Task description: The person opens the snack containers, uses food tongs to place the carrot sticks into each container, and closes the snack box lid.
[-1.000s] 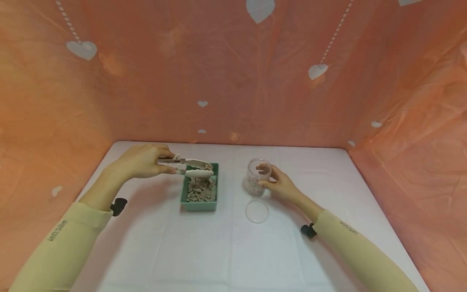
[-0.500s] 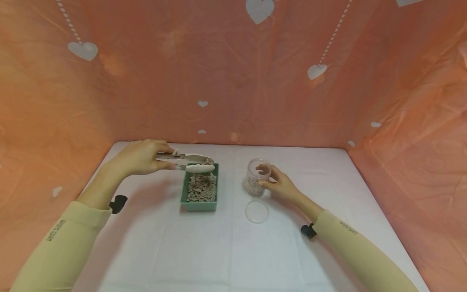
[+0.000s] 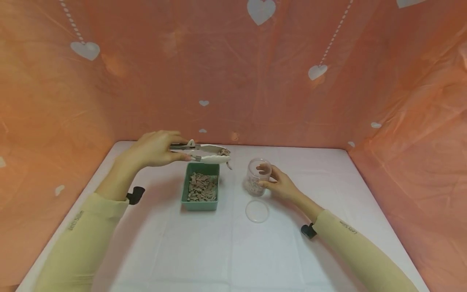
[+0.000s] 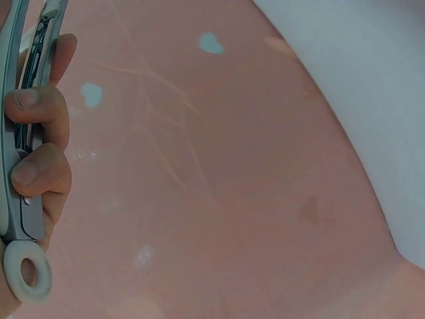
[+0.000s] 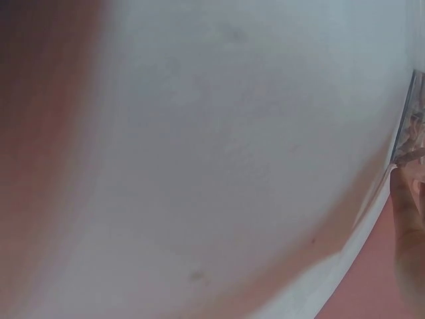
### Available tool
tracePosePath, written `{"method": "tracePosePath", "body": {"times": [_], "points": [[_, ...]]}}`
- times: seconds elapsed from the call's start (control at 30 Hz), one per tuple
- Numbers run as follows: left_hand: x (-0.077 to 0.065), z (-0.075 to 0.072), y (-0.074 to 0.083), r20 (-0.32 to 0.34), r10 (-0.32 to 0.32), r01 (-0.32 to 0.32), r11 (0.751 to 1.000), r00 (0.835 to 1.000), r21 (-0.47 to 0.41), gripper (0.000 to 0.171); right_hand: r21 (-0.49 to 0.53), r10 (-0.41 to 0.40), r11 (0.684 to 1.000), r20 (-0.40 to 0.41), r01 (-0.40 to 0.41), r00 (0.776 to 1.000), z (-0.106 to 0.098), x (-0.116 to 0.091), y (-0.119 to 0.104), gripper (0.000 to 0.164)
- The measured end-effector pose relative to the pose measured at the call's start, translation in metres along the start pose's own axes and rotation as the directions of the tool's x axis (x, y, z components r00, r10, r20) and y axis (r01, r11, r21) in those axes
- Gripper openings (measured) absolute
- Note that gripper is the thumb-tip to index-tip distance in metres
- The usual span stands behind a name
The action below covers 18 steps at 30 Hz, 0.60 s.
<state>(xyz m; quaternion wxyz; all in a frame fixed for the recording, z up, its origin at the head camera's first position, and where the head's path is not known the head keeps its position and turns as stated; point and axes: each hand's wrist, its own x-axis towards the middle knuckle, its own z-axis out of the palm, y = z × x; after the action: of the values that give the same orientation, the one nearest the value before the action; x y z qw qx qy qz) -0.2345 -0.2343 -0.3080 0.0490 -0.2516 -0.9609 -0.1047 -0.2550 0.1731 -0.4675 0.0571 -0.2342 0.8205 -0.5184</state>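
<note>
My left hand [image 3: 155,149] grips a pair of tongs [image 3: 211,159] with metal arms and white scalloped tips. Between the tips is a clump of small brownish pieces [image 3: 224,152], one strip dangling below. Under and in front of the tongs stands a green rectangular tray [image 3: 200,206], partly filled with the same brownish pieces. In the left wrist view, fingers [image 4: 41,169] curl round the tongs' handle, which ends in a white ring [image 4: 28,271]. My right hand [image 3: 280,183] holds a clear jar [image 3: 254,182], upright on the table, with brownish pieces in its lower part.
A round clear lid [image 3: 257,211] lies flat on the white-covered table [image 3: 233,251], just in front of the jar. An orange curtain [image 3: 233,81] with white hearts encloses the back and sides. The right wrist view shows mostly blurred white cloth.
My left hand has risen and moved right and away, carrying the tongs with their clump from over the tray to beyond its far right corner. My right hand and the jar stay put.
</note>
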Motion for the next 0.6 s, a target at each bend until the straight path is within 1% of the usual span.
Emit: {"method": "tracePosePath", "body": {"times": [0.17, 0.37, 0.6], "points": [[0.016, -0.001, 0.014, -0.024, 0.042, -0.043, 0.999, 0.999, -0.023, 0.046, -0.002, 0.0, 1.0, 0.002, 0.0, 1.0, -0.001, 0.0, 0.002, 0.059], [0.035, -0.001, 0.032, -0.036, 0.087, -0.089, 0.994, 0.996, -0.061, 0.049, 0.011, -0.002, 1.0, 0.002, 0.002, 1.0, -0.001, -0.001, 0.002, 0.059], [0.055, 0.008, 0.046, -0.022, 0.109, -0.11, 0.991, 0.994, -0.071, 0.051, 0.036, -0.025, 0.999, 0.003, 0.025, 1.0, -0.001, 0.001, 0.004, 0.062]]}}
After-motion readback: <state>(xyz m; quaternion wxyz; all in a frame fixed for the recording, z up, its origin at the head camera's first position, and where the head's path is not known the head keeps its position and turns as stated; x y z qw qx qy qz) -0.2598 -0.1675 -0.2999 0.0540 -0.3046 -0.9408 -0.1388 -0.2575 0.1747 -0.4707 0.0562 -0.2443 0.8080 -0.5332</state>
